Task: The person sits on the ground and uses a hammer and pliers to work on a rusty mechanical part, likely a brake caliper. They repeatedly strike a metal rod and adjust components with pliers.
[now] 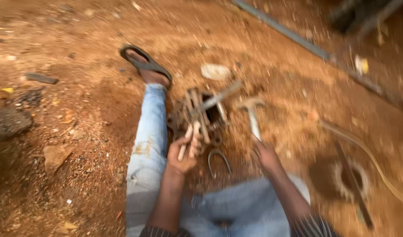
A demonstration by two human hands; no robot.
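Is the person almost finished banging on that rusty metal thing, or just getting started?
Hard to tell; the picture is blurred. In hand: the left hand grips tool handles against the rusty metal part on the dirt, and the right hand holds a hammer beside it. A curved metal piece lies loose nearby, maybe already off. The part looks mostly together, so plenty seems left.

We list the ground [78, 131]: loose reddish earth, rough, matt, strewn with small stones. Jeans [148, 131]: pale blue denim cloth, faded and soiled. Sandal [144, 63]: dark, matt, rubber-like. Pliers [197, 127], in the left hand [181, 153]: dull metal with light handles. Hammer [252, 115], in the right hand [267, 156]: grey metal head, pale shaft. Part [205, 116]: rusted, rough metal. Clip [219, 160]: bent grey metal. We count 1 long metal bar [280, 28], dull.
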